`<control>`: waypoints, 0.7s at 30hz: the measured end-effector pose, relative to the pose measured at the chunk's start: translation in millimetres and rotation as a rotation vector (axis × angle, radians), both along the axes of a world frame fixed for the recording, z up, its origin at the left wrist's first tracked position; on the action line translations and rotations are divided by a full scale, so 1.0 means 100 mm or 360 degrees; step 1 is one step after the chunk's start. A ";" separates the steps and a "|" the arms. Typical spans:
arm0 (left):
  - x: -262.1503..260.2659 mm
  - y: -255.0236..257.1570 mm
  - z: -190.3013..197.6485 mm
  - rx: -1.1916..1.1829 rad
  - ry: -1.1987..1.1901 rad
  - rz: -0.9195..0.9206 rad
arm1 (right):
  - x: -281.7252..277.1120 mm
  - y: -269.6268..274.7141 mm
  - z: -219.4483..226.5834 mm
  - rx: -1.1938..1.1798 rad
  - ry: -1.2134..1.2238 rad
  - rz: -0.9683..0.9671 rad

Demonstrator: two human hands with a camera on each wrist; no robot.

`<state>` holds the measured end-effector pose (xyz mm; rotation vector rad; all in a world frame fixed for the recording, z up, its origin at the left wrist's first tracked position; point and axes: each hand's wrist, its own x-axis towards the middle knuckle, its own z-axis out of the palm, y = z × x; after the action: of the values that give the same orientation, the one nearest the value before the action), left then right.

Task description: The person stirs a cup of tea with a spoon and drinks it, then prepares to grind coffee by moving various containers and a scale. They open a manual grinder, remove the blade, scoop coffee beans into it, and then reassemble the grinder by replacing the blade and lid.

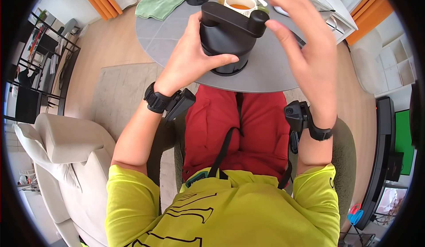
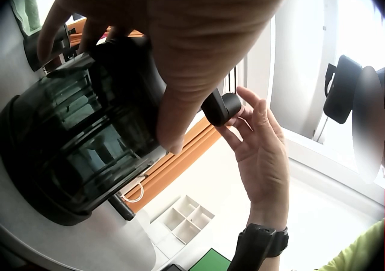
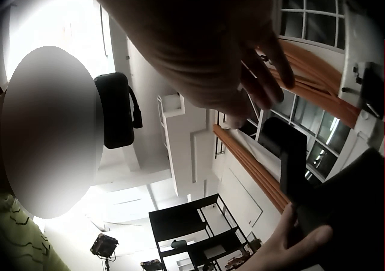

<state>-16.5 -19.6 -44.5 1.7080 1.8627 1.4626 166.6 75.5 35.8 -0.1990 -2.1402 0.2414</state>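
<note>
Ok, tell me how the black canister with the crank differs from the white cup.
The canister is black; the cup is white. A crank spans the canister's top, while the cup is open, showing amber liquid. The left hand grips the canister; neither hand holds the cup. Both look round.

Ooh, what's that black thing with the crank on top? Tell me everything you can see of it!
The black cranked container stands upright on the gray table. Its dark, see-through walls look like glass or plastic, above a wider black base ring. On top, a flat black crank arm ends in a round knob. The left hand grips its upper part. The right hand is at the knob, but whether it touches is unclear.
</note>
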 end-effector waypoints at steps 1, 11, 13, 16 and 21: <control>0.01 0.00 0.00 0.0003 -0.0002 -0.0005 | 0.00 0.05 -0.08 0.0093 -0.0042 0.0028; -0.03 0.01 -0.02 0.0031 0.0001 -0.0005 | 0.62 -0.58 0.04 0.0456 0.0521 0.0358; -0.03 0.01 -0.05 0.0057 0.0014 0.0019 | 0.61 -0.69 -0.01 0.0460 0.0894 0.0738; -0.03 0.00 -0.04 0.0042 0.0020 0.0026 | 0.34 -0.79 0.08 0.0579 0.1366 0.1122; -0.03 0.00 -0.03 0.0045 -0.0008 -0.0006 | 0.35 -0.76 0.01 0.0609 0.1276 0.1234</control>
<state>-19.1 -19.9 -47.1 1.7178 1.8437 1.4975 202.1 -0.3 37.0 0.8330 -1.3271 0.2824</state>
